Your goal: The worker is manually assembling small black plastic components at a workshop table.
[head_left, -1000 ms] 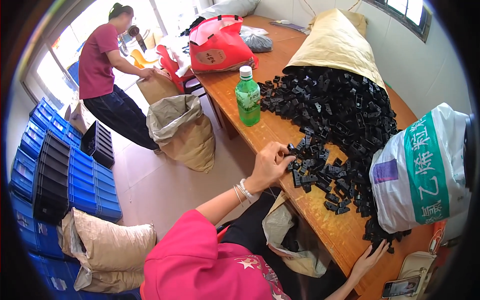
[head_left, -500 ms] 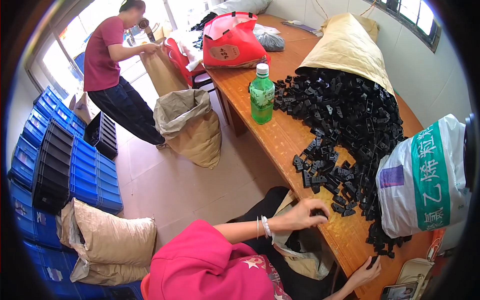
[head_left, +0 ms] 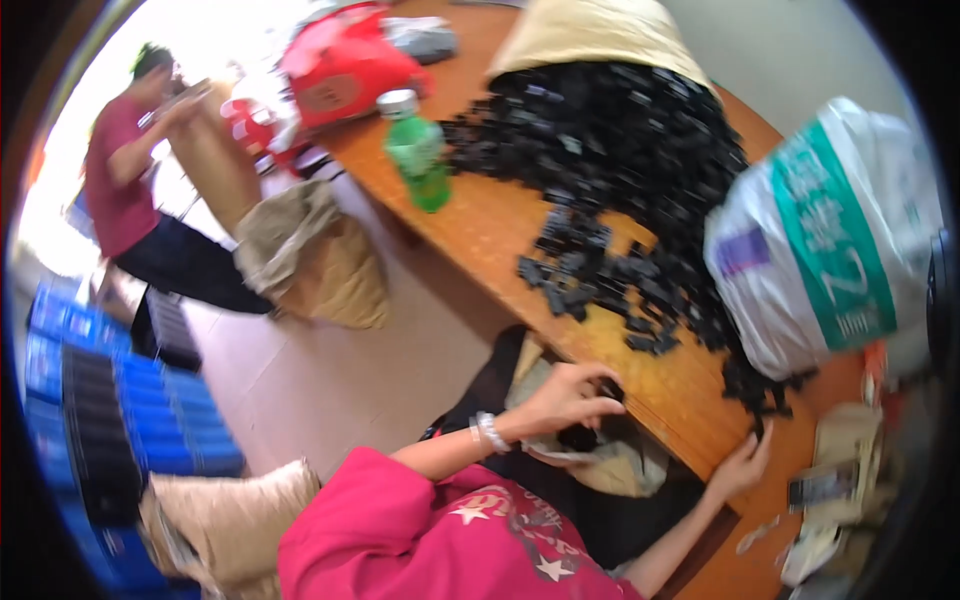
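A big heap of small black plastic parts spills from a tan sack across the wooden table. My left hand, with a bracelet on its wrist, hovers below the table's edge over the mouth of a light bag in my lap. Its fingers curl around some dark parts, and more lie in the bag beneath. My right hand rests flat on the table's edge, fingers apart, holding nothing. The picture is blurred.
A green bottle, a red bag and a white-and-green sack stand on the table. A phone lies at its right end. Open sacks and blue crates cover the floor. Another person stands far left.
My left hand has left the heap on the table and dropped below the edge to the bag in my lap. The view has swung and blurred.
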`<act>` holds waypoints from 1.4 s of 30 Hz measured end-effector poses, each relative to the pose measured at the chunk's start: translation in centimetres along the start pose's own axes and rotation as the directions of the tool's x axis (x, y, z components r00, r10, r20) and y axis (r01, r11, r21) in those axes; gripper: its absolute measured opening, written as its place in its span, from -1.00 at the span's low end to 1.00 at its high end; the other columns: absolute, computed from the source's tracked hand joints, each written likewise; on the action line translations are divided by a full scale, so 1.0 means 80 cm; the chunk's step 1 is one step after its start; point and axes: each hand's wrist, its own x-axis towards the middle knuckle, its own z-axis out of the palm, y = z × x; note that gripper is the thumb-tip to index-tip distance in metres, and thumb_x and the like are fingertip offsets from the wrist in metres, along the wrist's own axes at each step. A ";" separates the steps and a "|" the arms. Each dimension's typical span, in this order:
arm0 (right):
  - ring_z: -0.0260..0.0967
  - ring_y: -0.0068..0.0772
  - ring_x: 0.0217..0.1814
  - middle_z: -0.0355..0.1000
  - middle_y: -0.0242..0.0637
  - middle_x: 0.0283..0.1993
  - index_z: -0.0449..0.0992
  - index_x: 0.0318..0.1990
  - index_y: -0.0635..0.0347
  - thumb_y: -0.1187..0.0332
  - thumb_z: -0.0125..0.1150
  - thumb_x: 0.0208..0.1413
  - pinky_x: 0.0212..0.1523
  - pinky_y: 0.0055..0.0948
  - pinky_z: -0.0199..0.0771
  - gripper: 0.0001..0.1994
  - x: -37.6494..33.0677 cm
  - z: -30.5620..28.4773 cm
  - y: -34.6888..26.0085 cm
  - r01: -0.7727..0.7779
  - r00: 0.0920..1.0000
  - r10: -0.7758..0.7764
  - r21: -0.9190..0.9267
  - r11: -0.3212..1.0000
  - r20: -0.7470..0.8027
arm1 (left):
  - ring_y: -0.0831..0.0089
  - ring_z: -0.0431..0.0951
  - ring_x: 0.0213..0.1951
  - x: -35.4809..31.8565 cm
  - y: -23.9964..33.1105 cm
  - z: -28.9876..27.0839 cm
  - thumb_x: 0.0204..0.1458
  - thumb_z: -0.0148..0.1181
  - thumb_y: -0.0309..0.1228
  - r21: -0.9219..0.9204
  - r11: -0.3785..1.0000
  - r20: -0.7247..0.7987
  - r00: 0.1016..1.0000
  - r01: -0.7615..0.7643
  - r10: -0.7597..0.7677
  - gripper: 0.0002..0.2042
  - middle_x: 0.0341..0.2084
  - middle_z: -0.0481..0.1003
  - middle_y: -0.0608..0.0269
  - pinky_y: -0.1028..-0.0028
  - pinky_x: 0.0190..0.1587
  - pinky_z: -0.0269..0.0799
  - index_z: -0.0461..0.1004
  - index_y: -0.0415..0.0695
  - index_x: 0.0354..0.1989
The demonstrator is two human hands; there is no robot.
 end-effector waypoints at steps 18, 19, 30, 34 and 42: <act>0.45 -0.20 -0.18 0.53 -0.19 -0.18 0.57 -0.26 0.22 0.64 0.32 -0.13 -0.20 -0.40 0.45 -0.77 -0.034 -0.027 -0.185 -0.031 0.919 -0.258 0.709 0.705 0.297 | 0.65 0.53 -0.59 -0.001 0.018 0.035 -0.01 0.31 -0.56 0.084 0.996 0.065 0.998 -0.025 0.019 -0.68 -0.67 0.56 0.24 0.64 -0.50 0.42 0.44 -0.34 -0.06; 0.45 -0.23 -0.18 0.54 -0.17 -0.18 0.57 -0.28 0.28 0.66 0.29 -0.12 -0.18 -0.41 0.44 -0.80 -0.036 -0.025 -0.190 -0.019 0.907 -0.293 0.724 0.689 0.302 | 0.65 0.54 -0.58 -0.003 0.022 0.036 0.00 0.30 -0.55 0.103 0.995 0.069 0.998 -0.016 0.008 -0.68 -0.66 0.57 0.23 0.63 -0.49 0.43 0.44 -0.35 -0.06; 0.43 -0.23 -0.13 0.53 -0.20 -0.16 0.59 -0.28 0.24 0.64 0.28 -0.08 -0.11 -0.40 0.41 -0.82 -0.062 -0.008 -0.183 -0.155 0.894 -0.250 0.781 0.605 0.371 | 0.54 0.61 -0.49 -0.005 0.020 0.023 0.06 0.22 -0.54 0.255 0.966 0.187 0.982 -0.040 -0.009 -0.67 -0.62 0.57 0.22 0.63 -0.41 0.46 0.41 -0.35 0.01; 0.42 -0.26 -0.10 0.49 -0.19 -0.06 0.56 -0.17 0.27 0.62 0.25 -0.02 -0.08 -0.41 0.39 -0.78 -0.070 -0.007 -0.189 -0.251 0.900 -0.163 0.784 0.568 0.405 | 0.50 0.63 -0.42 -0.005 0.020 0.026 0.07 0.19 -0.57 0.221 0.971 0.139 0.989 -0.087 0.057 -0.68 -0.47 0.58 0.16 0.59 -0.37 0.49 0.40 -0.30 0.03; 0.46 -0.18 -0.10 0.48 -0.12 -0.16 0.50 -0.09 0.30 0.59 0.25 0.00 -0.09 -0.40 0.42 -0.73 -0.079 -0.001 -0.192 -0.243 0.890 -0.119 0.677 0.695 0.441 | 0.28 0.63 -0.45 -0.017 -0.013 0.040 0.04 0.22 -0.58 0.403 0.872 0.023 0.956 -0.278 0.294 -0.61 -0.32 0.55 0.01 0.45 -0.38 0.51 0.31 -0.24 0.05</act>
